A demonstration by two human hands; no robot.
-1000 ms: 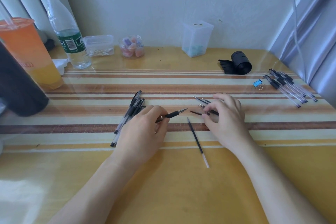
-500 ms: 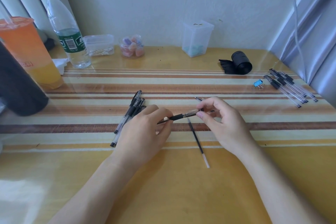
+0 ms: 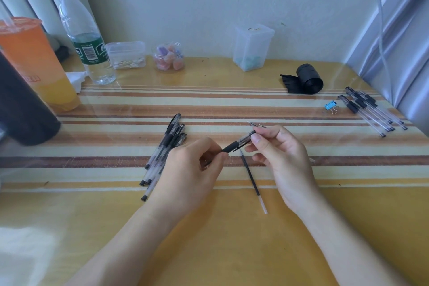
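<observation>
Nearest, we saw two bare forearms reaching over the glossy yellow tabletop (image 3: 232, 239). The left hand (image 3: 190, 167) had its fingers curled round the black rubber grip of a slim clear-plastic pen (image 3: 239, 142), held just above the table between the hands and slanting up to the right; the right hand (image 3: 281, 158) pinched the pen's clear far end between thumb and forefinger. We judged the pen to be at its closing step, with the clear cap about on, though we could not tell whether it was pushed home. On the table below it lay a loose thin black refill with a white tail (image 3: 252, 179), apart from the pen, so some fitting or sorting seemed left. Beside the left hand, partly hidden by it, sat a heap of capped black-and-clear pens (image 3: 167, 146); just beyond the right hand lay a few small pointed metal pieces (image 3: 256, 124). Farther off at the right edge we found a second batch of clear pens with black caps (image 3: 369, 105), a small blue binder clip (image 3: 330, 106) beside them, and a black roll of plastic bags (image 3: 306, 79). At the back, the clear plastic bottle (image 3: 87, 42) bore a green label with a barcode and white characters too small for us to read; the tall orange drink cup (image 3: 34, 58) showed reddish lettering, cut off by a dark cylinder (image 3: 23, 104).
</observation>
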